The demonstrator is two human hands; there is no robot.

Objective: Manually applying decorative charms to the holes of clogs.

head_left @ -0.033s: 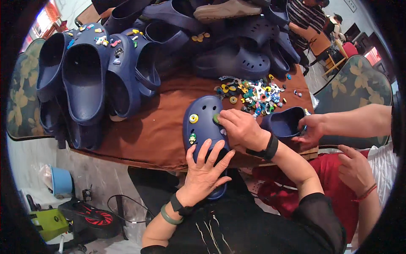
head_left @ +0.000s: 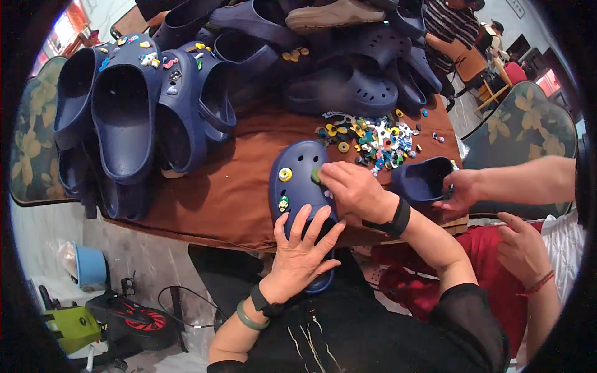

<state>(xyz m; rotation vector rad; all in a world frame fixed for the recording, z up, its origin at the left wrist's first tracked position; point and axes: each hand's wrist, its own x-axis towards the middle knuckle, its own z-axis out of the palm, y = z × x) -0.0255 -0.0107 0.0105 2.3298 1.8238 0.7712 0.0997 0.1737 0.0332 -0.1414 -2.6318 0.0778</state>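
A navy clog (head_left: 303, 163) with vent holes lies toe away from me at the table's front edge. Its top carries a yellow-and-white ring-shaped charm (head_left: 285, 174) and a small figure charm (head_left: 283, 203) with green on it. My left hand (head_left: 298, 248) lies across the clog's foot opening, fingers spread and touching it. Between the pinched fingers of my right hand (head_left: 348, 186) is a green shoe charm (head_left: 316, 176), pressed against the right side of the clog's top. My right hand hides part of that side.
A heap of colourful charms (head_left: 382, 142) lies beyond my right hand. Decorated clogs (head_left: 124, 124) stand at left; more clogs (head_left: 342, 87) pile up at the back. On the right, a co-worker's hand (head_left: 463, 188) holds another navy clog (head_left: 425, 180). Brown cloth (head_left: 205, 205) covers the table.
The co-worker's clog and the hand holding it have shifted slightly right. My right hand and the green charm have moved a touch to the left; my left hand stays put.
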